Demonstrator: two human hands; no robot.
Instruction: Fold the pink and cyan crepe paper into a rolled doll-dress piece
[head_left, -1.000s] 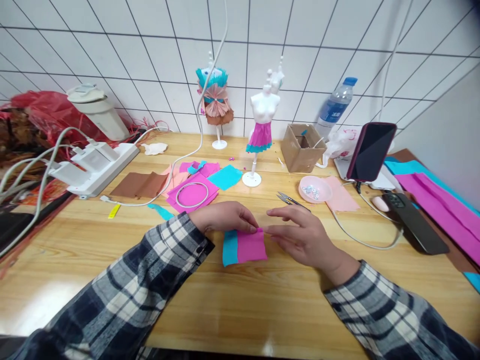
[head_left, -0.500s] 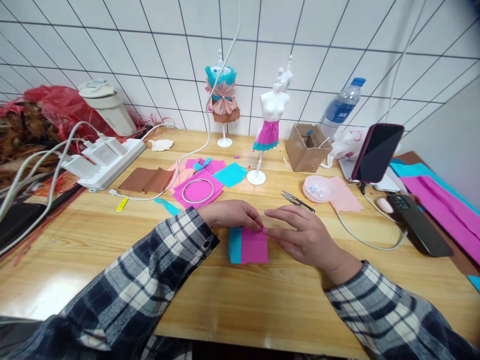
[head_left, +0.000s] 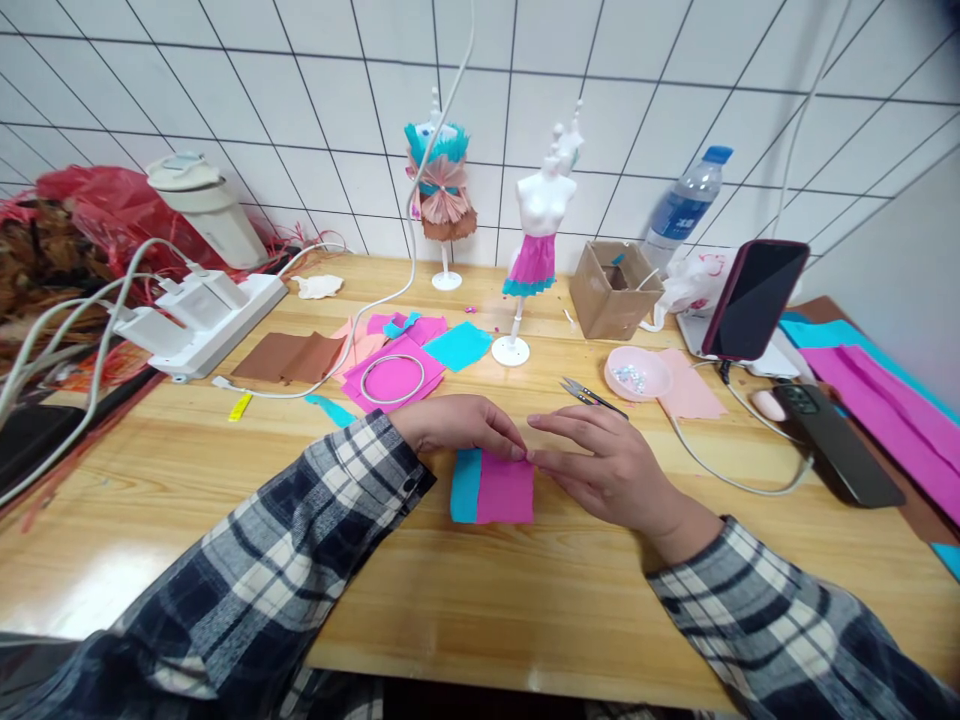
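Hands (head_left: 469,425) angle inward, nearly meeting at the magenta-blue sheet (head_left: 505,492).

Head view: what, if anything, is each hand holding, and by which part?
The left hand pinches the pink-and-blue piece near its far right, pink corner. Whether the right hand, at that corner, also grips cannot be told.

Lies open on the table (head_left: 517,610) nearer than the pink-and-blue cloth (head_left: 502,492). Gets blocked farther back by snips (head_left: 592,396), pink bowl (head_left: 661,378) and mannequin (head_left: 544,208), rightward by the black phone (head_left: 840,445).
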